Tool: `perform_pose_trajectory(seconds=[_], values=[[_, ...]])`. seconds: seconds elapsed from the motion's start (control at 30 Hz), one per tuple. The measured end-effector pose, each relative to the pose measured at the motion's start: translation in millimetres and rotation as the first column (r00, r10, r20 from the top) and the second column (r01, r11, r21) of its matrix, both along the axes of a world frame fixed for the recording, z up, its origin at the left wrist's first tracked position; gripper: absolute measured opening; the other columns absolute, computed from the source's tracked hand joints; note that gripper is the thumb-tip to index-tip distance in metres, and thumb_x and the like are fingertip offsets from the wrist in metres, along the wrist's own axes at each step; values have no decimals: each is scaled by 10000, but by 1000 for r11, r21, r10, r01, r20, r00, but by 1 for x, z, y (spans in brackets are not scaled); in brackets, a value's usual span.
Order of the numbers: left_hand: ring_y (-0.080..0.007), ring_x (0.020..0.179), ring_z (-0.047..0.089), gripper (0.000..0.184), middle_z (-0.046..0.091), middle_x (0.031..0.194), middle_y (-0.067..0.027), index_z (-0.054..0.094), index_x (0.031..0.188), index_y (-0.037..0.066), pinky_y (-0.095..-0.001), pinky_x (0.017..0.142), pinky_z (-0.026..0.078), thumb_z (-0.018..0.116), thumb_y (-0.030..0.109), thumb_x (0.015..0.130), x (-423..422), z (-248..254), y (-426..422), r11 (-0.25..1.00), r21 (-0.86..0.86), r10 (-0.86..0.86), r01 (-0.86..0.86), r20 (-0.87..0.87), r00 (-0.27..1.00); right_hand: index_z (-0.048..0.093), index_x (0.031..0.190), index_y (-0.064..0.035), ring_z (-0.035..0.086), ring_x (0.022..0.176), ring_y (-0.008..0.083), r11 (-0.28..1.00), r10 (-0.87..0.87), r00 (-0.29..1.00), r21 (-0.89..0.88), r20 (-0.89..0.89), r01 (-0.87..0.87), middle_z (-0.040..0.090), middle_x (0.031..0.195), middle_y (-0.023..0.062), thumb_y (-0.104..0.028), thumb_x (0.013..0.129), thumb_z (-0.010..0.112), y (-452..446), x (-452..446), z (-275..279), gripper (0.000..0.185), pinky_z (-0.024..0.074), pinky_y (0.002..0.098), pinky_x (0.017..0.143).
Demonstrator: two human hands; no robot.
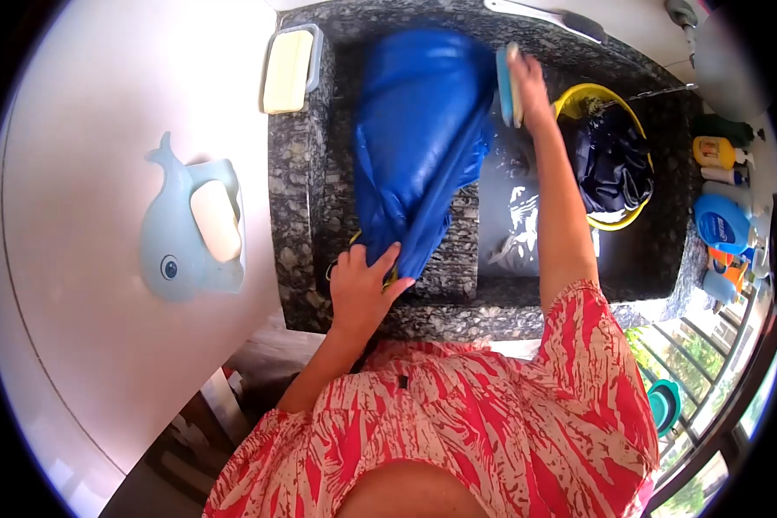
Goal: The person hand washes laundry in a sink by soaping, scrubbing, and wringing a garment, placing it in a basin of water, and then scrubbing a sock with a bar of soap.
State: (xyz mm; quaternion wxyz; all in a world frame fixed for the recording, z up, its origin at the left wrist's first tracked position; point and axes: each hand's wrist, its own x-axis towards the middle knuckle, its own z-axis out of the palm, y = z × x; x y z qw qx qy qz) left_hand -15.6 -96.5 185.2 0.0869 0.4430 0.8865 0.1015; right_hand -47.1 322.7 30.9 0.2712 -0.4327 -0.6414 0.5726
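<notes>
A wet, shiny blue garment lies spread over the ribbed washboard part of the dark granite sink. My left hand presses on the garment's gathered near end, with fingers spread. Above the water, just right of the garment's far end, my right hand holds a light blue brush upright on its edge; its bristle side cannot be made out. Right of my right forearm, a yellow bucket holds dark wet cloth.
A yellow soap bar rests in a clear dish at the back left corner. On the left wall, a blue whale-shaped holder carries white soap. A long-handled brush lies on the back ledge, and several bottles line the right edge.
</notes>
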Motion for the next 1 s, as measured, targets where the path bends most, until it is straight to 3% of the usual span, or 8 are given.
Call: perform_pose_trajectory(seconds=[0.07,0.23,0.33,0.47,0.63,0.73,0.83,1.0], values=[[-265,845,518,413,528,955,-92,677,1145,203,-401,758,392,729,342,760,-1,5,7,997,-74,24,-24,-1,1000,307,1438,20,446,1297,353,993,61,932,69,356,-91,450,1381,276,-602,736,682,-27,27,-28,1010,354,382,1063],[-334,1076,498,390,510,1241,-151,643,1157,164,-473,898,367,688,299,794,-34,4,42,994,105,28,-14,-138,990,435,1345,-78,521,1181,399,971,-64,969,241,240,5,532,1264,277,-530,815,631,-41,39,-72,723,432,424,961],[-398,1289,365,581,378,1417,-197,528,1296,138,-550,1040,285,701,349,783,-31,-15,48,993,-40,-114,112,-60,992,455,1301,-102,542,1144,395,906,-38,636,296,770,-304,548,1245,255,-550,821,615,-52,47,-93,676,454,457,915],[-406,1366,278,843,311,1476,-218,378,1401,29,-600,1080,196,696,487,769,-11,-34,29,991,-132,-38,33,-33,999,500,1254,-127,607,979,411,961,13,906,245,423,-128,589,1166,207,-572,809,613,-51,50,-62,640,485,473,862],[-418,1393,219,1040,261,1487,-276,300,1409,-81,-627,1088,137,617,653,744,-15,-40,31,984,-143,88,-104,-115,989,643,1194,-187,616,931,239,419,508,806,731,302,-538,658,997,84,-404,780,722,-161,46,81,474,496,368,829],[-420,1397,209,1005,241,1498,-279,317,1395,-107,-626,1092,130,607,627,772,-3,-49,28,930,-367,-10,16,17,1000,655,1119,-105,548,1002,322,160,700,520,602,490,-782,551,1025,164,-502,744,713,-226,64,63,548,438,472,940],[-412,1390,228,898,258,1484,-288,353,1372,-121,-615,1107,127,595,551,829,1,-57,31,945,-327,4,-9,-15,1000,655,1057,-90,586,958,335,576,390,821,586,417,-571,574,1031,178,-589,745,664,-135,2,-47,589,473,474,889],[-398,1392,234,876,260,1486,-280,345,1382,-115,-604,1116,126,590,531,843,-1,-63,28,957,-289,-2,-2,-14,1000,666,947,-55,644,796,354,668,66,772,547,632,-504,636,967,197,-438,790,639,-74,-51,-23,415,551,429,701]])
